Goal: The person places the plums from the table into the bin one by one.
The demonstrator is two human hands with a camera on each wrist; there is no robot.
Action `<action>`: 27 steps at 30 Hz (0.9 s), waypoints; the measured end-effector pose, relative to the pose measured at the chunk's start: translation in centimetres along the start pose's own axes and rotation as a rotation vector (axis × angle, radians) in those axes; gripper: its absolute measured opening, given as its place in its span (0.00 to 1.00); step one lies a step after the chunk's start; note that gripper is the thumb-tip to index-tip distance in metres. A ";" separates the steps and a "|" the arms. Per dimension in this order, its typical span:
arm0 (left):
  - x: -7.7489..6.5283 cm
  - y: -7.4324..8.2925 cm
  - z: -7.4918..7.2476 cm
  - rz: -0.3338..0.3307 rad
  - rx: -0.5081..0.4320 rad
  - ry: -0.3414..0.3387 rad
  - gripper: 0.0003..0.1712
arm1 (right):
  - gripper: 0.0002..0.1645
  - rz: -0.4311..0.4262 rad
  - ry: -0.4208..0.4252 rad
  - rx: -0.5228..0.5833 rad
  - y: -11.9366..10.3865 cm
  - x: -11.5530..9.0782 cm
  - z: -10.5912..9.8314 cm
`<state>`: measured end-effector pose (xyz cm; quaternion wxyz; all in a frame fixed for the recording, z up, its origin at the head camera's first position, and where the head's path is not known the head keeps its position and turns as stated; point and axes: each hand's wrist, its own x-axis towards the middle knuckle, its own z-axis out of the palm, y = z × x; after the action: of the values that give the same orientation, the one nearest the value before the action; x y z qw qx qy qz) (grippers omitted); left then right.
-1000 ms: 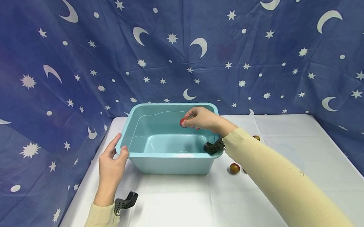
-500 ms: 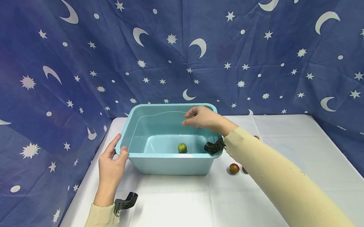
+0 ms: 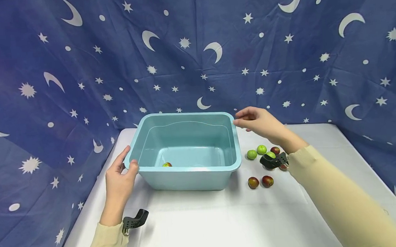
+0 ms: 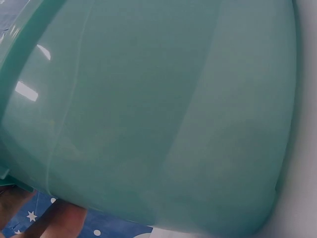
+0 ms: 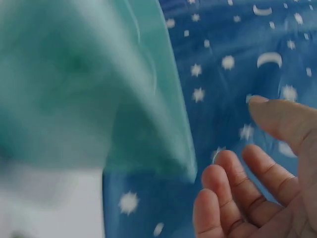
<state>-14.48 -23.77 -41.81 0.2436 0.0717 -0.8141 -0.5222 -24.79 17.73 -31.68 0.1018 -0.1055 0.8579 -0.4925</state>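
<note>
A light blue plastic basin (image 3: 187, 180) stands on the white-covered table. At its front left corner my left hand (image 3: 119, 181) grips the rim, thumb on the near side; in the left wrist view the fingers (image 4: 64, 220) show beyond the basin wall (image 4: 148, 124). One small red-and-green round fruit (image 3: 167, 164) lies inside near the front wall, partly hidden by the rim. My right hand (image 3: 263, 124) is just off the basin's back right corner, holding nothing. Its fingers (image 5: 257, 161) are loosely bent, thumb apart, in the right wrist view.
Right of the basin are several small fruits: green ones (image 3: 252, 154), red ones (image 3: 267, 181) nearer the front, and some partly behind the right wrist's black camera mount (image 3: 274, 160). A blue star-and-moon cloth (image 3: 195, 64) hangs behind the table.
My right hand has let go of the fruit, which dropped into the basin and rolled left. The hand has moved right, out of the basin. The left hand stays at the corner.
</note>
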 end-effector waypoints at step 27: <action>-0.6 0.7 -0.4 0.015 -0.056 -0.033 0.28 | 0.51 0.324 0.140 0.011 20.6 -8.0 -3.5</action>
<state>-13.64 -23.55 -41.29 0.2360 0.0503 -0.8036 -0.5440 -19.81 33.01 -47.24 0.1202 0.0692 0.8660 -0.4804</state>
